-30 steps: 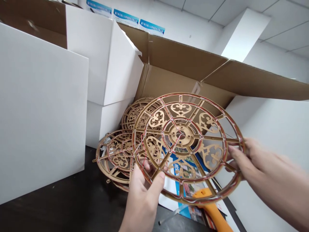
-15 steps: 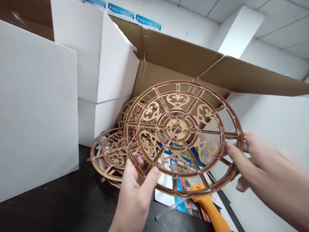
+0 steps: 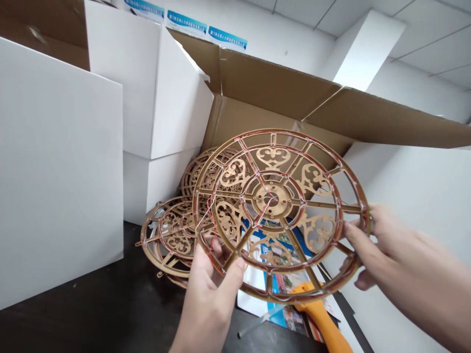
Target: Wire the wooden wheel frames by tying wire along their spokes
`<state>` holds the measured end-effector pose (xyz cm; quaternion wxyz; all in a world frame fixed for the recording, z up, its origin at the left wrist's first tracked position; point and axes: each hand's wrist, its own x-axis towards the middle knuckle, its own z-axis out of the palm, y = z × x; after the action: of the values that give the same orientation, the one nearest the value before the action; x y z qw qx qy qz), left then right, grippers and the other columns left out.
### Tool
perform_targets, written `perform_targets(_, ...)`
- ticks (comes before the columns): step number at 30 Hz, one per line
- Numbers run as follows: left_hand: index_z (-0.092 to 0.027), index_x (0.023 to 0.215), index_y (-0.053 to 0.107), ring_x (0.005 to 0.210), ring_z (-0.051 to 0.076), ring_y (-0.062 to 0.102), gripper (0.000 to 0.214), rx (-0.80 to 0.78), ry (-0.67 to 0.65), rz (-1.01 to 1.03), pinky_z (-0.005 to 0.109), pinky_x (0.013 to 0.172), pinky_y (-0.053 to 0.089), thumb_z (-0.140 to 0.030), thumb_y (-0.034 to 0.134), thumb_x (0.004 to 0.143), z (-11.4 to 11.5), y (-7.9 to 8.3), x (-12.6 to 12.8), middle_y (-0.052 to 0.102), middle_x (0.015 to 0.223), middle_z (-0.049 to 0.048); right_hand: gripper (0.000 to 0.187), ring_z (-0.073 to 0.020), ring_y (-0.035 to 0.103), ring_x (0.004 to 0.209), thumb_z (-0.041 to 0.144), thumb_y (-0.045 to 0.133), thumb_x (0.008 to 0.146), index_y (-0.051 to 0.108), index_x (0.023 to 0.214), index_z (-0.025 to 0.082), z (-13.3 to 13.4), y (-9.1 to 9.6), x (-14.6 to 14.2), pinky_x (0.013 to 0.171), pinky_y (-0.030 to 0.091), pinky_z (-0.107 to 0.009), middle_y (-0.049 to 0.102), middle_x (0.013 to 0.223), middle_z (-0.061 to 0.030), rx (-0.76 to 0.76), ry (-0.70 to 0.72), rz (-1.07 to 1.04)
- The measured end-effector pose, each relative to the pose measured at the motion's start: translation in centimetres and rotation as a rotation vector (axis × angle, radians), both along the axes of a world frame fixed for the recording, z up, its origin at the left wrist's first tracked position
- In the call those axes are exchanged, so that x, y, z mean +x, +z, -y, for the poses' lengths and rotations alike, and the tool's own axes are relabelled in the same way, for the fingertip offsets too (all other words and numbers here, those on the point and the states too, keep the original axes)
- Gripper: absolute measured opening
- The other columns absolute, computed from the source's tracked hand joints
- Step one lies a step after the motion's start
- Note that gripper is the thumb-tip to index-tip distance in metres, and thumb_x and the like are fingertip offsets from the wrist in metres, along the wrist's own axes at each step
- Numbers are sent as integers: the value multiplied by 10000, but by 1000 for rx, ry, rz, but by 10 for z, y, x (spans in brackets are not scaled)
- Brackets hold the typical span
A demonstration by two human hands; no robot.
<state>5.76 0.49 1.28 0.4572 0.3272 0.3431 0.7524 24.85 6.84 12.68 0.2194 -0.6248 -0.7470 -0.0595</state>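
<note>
The left hand [image 3: 215, 294] clamps its fingers on the lower-left rim of a gold openwork wheel frame [image 3: 280, 208], and the right hand [image 3: 382, 245] clasps the right rim between thumb and fingers. The frame is tilted above the dark surface [image 3: 110, 299], red and white wires [image 3: 263, 212] running along its rings. Similar frames [image 3: 178, 243] lie piled behind it, leftward; an orange glue gun [image 3: 327, 323] rests partly beneath
</note>
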Motion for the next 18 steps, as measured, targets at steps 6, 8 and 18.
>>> perform_targets(6, -217, 1077, 536, 971, 173, 610, 285, -35, 1, -5, 306, 937, 518, -355, 683, 876, -1, -1, 2, 621, 996, 24, 473, -367, 639, 615, 763, 214, 643, 310, 780, 320, 1, 13, -8, 718, 449, -588, 609, 584, -48, -104, -142, -85)
perform_targets(8, -216, 1104, 532, 1008, 178, 607, 308, -15, -8, 12, 309, 961, 507, -350, 687, 874, -2, -1, 2, 628, 1039, 34, 481, -383, 641, 652, 765, 204, 625, 301, 781, 321, 3, 14, -11, 707, 440, -586, 621, 613, -62, -79, -149, -78)
perform_targets(18, -261, 1032, 571, 721, 119, 574, 302, 3, 113, 276, 254, 768, 545, -224, 734, 780, -4, 17, -22, 606, 885, -29, 630, -276, 640, 595, 895, 311, 648, 399, 889, 320, 7, 5, -21, 567, 585, -473, 663, 743, -53, -348, -5, -231)
